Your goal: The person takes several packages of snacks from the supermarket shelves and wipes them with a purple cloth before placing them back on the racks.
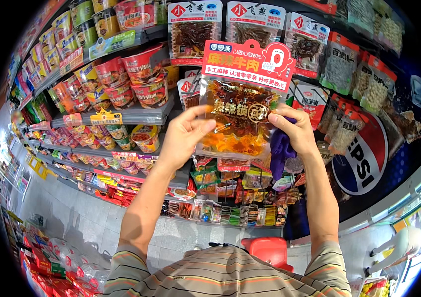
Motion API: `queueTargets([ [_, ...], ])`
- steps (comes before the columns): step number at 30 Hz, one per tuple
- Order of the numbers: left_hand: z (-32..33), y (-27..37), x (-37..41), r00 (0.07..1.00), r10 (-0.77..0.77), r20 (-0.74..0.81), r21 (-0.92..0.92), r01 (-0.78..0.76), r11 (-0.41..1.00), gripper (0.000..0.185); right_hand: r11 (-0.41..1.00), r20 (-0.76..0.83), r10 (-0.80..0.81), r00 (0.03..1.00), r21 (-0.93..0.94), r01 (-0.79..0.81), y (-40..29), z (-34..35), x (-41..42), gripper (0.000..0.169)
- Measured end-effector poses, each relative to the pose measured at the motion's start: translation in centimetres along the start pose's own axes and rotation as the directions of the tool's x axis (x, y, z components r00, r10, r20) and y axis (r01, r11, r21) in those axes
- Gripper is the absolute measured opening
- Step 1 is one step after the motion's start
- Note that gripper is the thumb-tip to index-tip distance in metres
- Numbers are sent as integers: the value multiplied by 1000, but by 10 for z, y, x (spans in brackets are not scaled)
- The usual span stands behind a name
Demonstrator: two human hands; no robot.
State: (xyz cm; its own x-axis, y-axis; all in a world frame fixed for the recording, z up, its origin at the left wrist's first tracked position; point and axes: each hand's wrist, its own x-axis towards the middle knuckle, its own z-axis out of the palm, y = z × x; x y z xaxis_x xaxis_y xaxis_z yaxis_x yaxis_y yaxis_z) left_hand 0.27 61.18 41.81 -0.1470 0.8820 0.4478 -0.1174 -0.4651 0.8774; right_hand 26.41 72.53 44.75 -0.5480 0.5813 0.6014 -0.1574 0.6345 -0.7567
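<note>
A clear plastic snack packet (242, 111) with a red and white header card is held up before the shelf, upright, dark reddish food and oil showing inside. My left hand (192, 135) is at its left edge, thumb and fingers on the plastic. On the opposite edge, my right hand (293, 124) pinches the packet between thumb and fingers. A purple cloth (281, 152) hangs from under my right hand, by the packet's lower right corner. Behind the header card, white and red hanging packets (195, 35) of dark food line the top of the rack.
Shelves of instant noodle cups (149, 91) curve away on the left. Small snack bags (256, 180) hang below the packet. A red plastic stool (268, 252) stands near my body. Boxes and wrapped bottles (73, 263) are stacked at lower left. Another person (399, 245) is at lower right.
</note>
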Motion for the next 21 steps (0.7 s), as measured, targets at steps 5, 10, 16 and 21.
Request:
queueTargets([
  [5, 1, -10, 1, 992, 59, -113, 72, -51, 996, 36, 993, -25, -11, 1000, -116, 8, -13, 6, 11, 14],
  [10, 4, 34, 35, 994, 96, -58, 12, -96, 995, 44, 982, 44, -61, 997, -175, 68, -38, -10, 36, 17],
  [16, 25, 105, 103, 902, 382, -201, -76, -403, 912, 19, 980, 65, -33, 997, -191, 45, -101, -22, 88, 26],
  [21, 20, 165, 139, 837, 490, -244, 54, -493, 868, 19, 975, 184, -78, 980, -190, 114, -109, -26, 124, 30],
])
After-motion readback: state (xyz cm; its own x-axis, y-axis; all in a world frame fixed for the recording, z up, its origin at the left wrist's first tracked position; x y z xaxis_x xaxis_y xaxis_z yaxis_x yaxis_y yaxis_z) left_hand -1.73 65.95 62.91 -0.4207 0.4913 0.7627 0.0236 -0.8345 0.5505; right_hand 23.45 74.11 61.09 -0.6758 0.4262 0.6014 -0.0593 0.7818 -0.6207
